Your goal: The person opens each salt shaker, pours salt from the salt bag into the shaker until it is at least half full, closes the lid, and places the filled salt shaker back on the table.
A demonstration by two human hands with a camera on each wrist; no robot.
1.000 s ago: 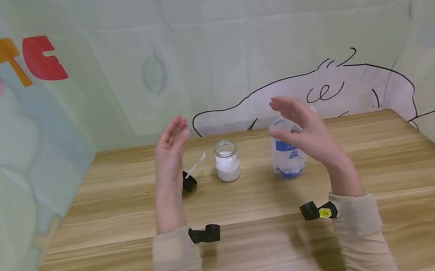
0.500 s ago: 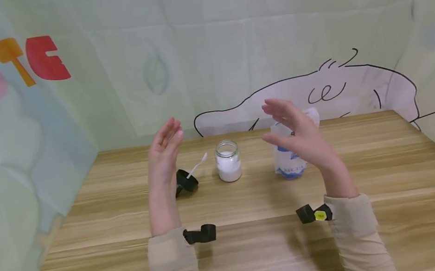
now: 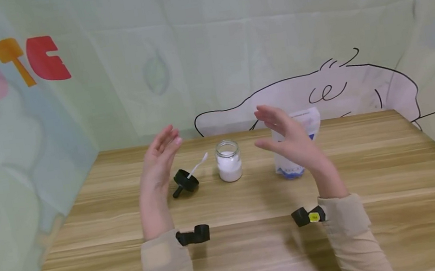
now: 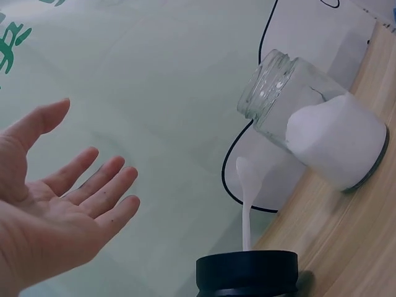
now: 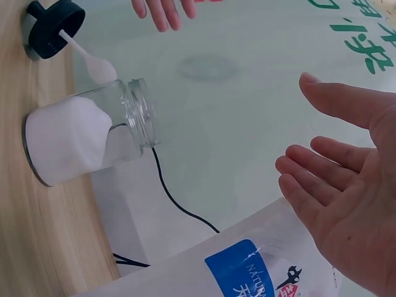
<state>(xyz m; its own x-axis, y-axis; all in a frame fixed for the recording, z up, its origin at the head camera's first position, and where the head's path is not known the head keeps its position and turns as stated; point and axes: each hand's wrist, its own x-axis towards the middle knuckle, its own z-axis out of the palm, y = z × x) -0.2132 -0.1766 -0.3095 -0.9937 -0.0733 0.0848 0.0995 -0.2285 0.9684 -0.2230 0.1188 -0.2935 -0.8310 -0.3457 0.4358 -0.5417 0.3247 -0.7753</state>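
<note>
My left hand [image 3: 158, 163] is raised above the table, fingers loosely extended, holding nothing. Just right of it lies a black lid [image 3: 186, 181] with a knob and a white spoon [image 3: 198, 165] sticking out of it. Between my hands stands an uncovered glass jar [image 3: 228, 162], partly filled with white powder or grains [image 4: 340, 139]. Facing the left one, my right hand [image 3: 290, 141] hovers with its thumb apart from the fingers and nothing in it. Behind it stands a white and blue bag [image 3: 290, 169], partly hidden by the hand in the head view.
The wooden table [image 3: 243, 253] runs back to a printed cloth backdrop [image 3: 210, 61], which also hangs along both sides. Each sleeve carries a small black wrist camera, the left camera [image 3: 194, 235] and the right camera [image 3: 307, 215].
Both hands have shifted left in the head view and dipped slightly. The black lid's knob has come into sight beside the left hand. The jar and bag stay on the table.
</note>
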